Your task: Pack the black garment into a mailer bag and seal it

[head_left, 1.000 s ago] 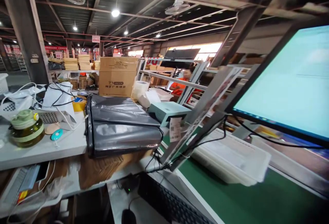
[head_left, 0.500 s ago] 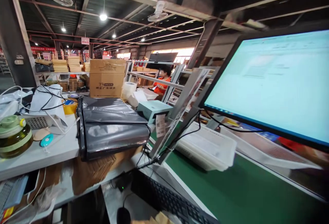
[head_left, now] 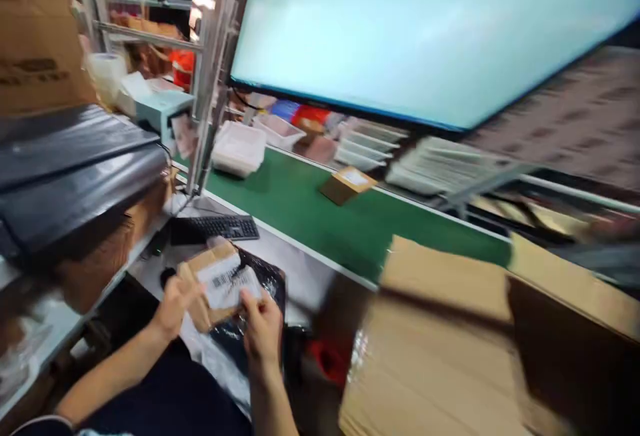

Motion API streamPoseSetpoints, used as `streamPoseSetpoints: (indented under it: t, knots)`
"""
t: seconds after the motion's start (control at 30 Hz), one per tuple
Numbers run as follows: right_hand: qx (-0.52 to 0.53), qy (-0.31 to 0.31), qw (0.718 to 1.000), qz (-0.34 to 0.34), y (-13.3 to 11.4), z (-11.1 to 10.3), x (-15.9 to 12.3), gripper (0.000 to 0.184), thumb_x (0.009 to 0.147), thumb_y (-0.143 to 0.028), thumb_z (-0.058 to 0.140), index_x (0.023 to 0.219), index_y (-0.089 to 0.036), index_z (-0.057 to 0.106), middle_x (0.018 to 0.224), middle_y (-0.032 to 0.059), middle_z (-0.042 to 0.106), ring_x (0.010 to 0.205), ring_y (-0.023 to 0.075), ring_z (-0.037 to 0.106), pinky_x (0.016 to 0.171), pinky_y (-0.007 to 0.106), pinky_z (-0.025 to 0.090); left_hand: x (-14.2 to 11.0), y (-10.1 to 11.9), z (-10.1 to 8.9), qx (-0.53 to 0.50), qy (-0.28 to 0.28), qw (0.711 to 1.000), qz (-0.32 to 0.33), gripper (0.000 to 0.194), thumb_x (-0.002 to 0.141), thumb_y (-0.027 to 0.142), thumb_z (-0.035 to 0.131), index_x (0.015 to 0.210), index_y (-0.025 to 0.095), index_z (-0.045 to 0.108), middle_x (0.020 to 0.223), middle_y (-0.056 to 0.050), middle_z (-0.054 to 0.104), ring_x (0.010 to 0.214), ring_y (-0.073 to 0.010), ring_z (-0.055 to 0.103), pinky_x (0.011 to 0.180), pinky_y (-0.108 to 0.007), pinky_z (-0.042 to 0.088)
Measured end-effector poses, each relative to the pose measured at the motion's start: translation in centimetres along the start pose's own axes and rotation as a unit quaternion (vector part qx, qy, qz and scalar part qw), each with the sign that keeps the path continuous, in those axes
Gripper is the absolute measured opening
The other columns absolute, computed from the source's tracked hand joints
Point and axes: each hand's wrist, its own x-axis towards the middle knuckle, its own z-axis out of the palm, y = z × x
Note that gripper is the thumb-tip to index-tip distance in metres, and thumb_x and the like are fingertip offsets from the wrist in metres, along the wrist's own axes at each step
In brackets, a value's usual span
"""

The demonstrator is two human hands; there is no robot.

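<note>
My left hand (head_left: 176, 303) grips the left edge of a small brown cardboard parcel (head_left: 200, 265) with a white barcode label (head_left: 229, 284). My right hand (head_left: 260, 327) is closed on the parcel's lower right side, near the label. Beneath the parcel lies a black plastic bag (head_left: 265, 283). The picture is smeared by motion. Both hands are low in the view, in front of a black keyboard (head_left: 220, 227).
A green conveyor belt (head_left: 320, 213) carries a small brown box (head_left: 345, 184) and a white tray (head_left: 239, 149). A large monitor (head_left: 415, 29) hangs above. An open cardboard carton (head_left: 450, 349) stands at right. A stack of grey bags (head_left: 65, 176) lies at left.
The view has swung down and to the right. Both hands and the labelled parcel have come into view; the shelf with the jar and cables has left it.
</note>
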Motion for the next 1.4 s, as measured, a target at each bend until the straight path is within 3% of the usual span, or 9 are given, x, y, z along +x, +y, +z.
streamPoseSetpoints:
  t: [0.07,0.13,0.27,0.43,0.67,0.93,1.13,1.4]
  knots:
    - [0.016,0.035,0.998,0.058,1.2,-0.6,-0.5,0.045,0.076,-0.065,0.081,0.081,-0.021,0.068,0.062,-0.0024,0.059,0.053,0.0146,0.046,0.048,0.028,0.042,0.8,1.2,-0.7,0.005,-0.034,0.999,0.007,0.064,0.055,0.051,0.102,0.103,0.017,0.075,0.099,-0.01,0.084,0.089,-0.0254,0.08,0.081,-0.034,0.064]
    - [0.023,0.03,0.996,0.08,1.4,-0.8,-0.6,0.042,0.076,-0.061,0.08,0.076,-0.022,0.065,0.061,-0.003,0.056,0.055,0.0137,0.045,0.05,0.027,0.04,1.7,3.0,-1.3,0.023,-0.068,0.997,-0.011,0.062,0.059,0.048,0.101,0.107,0.016,0.078,0.101,-0.01,0.084,0.082,-0.0201,0.078,0.073,-0.027,0.062]
    - [0.001,-0.021,0.997,0.075,-0.5,-1.0,-1.4,0.045,0.075,-0.058,0.079,0.065,-0.023,0.052,0.056,-0.0058,0.044,0.054,0.0113,0.035,0.049,0.025,0.032,2.3,6.1,-1.2,0.13,-0.172,0.973,-0.082,0.061,0.056,0.042,0.102,0.107,0.016,0.081,0.095,-0.013,0.084,0.077,-0.0229,0.078,0.069,-0.029,0.063]
    - [-0.032,-0.059,0.996,0.053,-2.3,-1.5,-2.3,0.045,0.081,-0.056,0.077,0.066,-0.023,0.052,0.061,-0.0053,0.043,0.06,0.0117,0.035,0.056,0.026,0.034,1.8,6.4,0.5,0.24,-0.24,0.935,-0.1,0.034,0.057,0.035,0.101,0.076,0.016,0.08,0.076,-0.009,0.079,0.065,-0.0223,0.072,0.063,-0.031,0.061]
    - [-0.02,-0.069,0.996,0.047,-2.4,-1.4,-3.1,0.033,0.091,-0.054,0.071,0.084,-0.022,0.064,0.072,-0.0026,0.054,0.067,0.0144,0.044,0.064,0.028,0.04,1.3,5.5,1.6,0.262,-0.258,0.926,-0.086,0.032,0.062,0.034,0.099,0.074,0.017,0.075,0.07,-0.004,0.074,0.06,-0.0178,0.068,0.06,-0.029,0.059]
    - [0.012,-0.061,0.997,0.051,-2.8,-1.5,-3.3,0.034,0.093,-0.052,0.069,0.081,-0.022,0.061,0.072,-0.0024,0.053,0.067,0.0146,0.045,0.065,0.029,0.041,1.4,5.3,2.0,0.295,-0.277,0.912,-0.064,0.031,0.068,0.034,0.096,0.079,0.017,0.073,0.072,-0.003,0.072,0.061,-0.0156,0.065,0.06,-0.025,0.056]
    - [0.027,-0.053,0.997,0.052,-2.2,-1.4,-3.4,0.032,0.093,-0.051,0.07,0.084,-0.021,0.065,0.074,-0.0012,0.058,0.069,0.0152,0.049,0.066,0.028,0.043,1.3,5.2,1.9,0.302,-0.26,0.916,-0.045,0.04,0.064,0.034,0.098,0.093,0.018,0.076,0.079,-0.004,0.076,0.066,-0.0189,0.069,0.061,-0.027,0.058]
    - [0.038,-0.081,0.995,0.054,-2.0,-1.2,-3.7,0.029,0.095,-0.049,0.068,0.091,-0.02,0.066,0.077,-0.0013,0.061,0.069,0.0139,0.049,0.067,0.027,0.043,1.5,5.4,1.2,0.314,-0.287,0.9,-0.095,0.032,0.07,0.032,0.096,0.088,0.013,0.078,0.082,-0.004,0.08,0.069,-0.0164,0.072,0.067,-0.025,0.061]
